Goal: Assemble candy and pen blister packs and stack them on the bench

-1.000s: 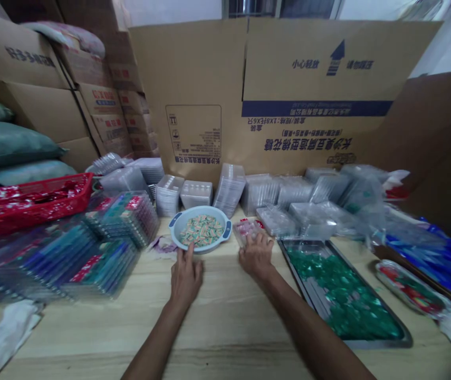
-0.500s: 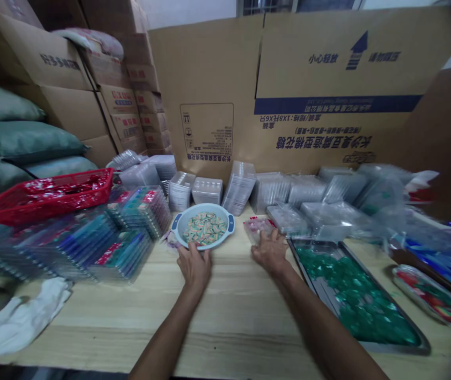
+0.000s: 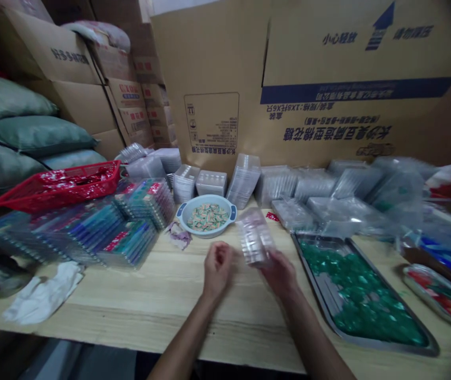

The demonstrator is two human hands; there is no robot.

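My right hand holds a clear plastic blister tray lifted above the wooden table. My left hand is curled just left of the tray, fingers pinched together; whether it holds a small piece I cannot make out. Behind both hands stands a pale blue bowl filled with small striped candies. A metal tray of green wrapped candies lies to the right of my right hand.
Stacks of packed clear trays and a red basket fill the left. Piles of unfilled clear trays line the back before a big cardboard box. A white cloth lies front left; a second candy dish sits far right.
My right hand lifted the clear tray off the table and drew it toward me. My left hand left the bowl's rim, pulled back and curled beside the tray. The camera shifted down.
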